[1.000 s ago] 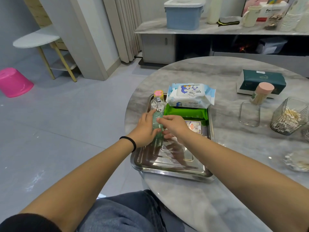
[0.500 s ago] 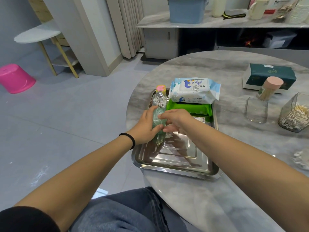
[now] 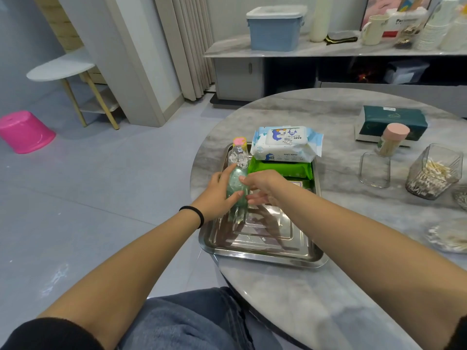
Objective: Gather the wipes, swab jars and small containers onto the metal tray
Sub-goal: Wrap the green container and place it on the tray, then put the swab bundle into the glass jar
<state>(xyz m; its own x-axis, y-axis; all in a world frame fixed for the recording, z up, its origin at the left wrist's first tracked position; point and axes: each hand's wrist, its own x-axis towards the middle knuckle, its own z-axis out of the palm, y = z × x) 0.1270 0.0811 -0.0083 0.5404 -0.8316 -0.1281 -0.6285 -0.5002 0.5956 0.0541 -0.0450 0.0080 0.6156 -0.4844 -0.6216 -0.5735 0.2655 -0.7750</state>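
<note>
Since the earlier frame, my right hand [image 3: 262, 186] had loosened from the clear swab jar [image 3: 237, 188], fingers spread beside it. On the head view, my left hand [image 3: 217, 195] curled around the jar at the metal tray's [image 3: 265, 253] left edge. White wipes pack [image 3: 286, 144] lay atop the green pack [image 3: 280, 169].

A grey floor [image 3: 101, 198] spreads left of the round marble surface [image 3: 303, 286]; a pink stool [image 3: 25, 131], white side table [image 3: 60, 69] and pleated curtain [image 3: 189, 46] stand beyond.
</note>
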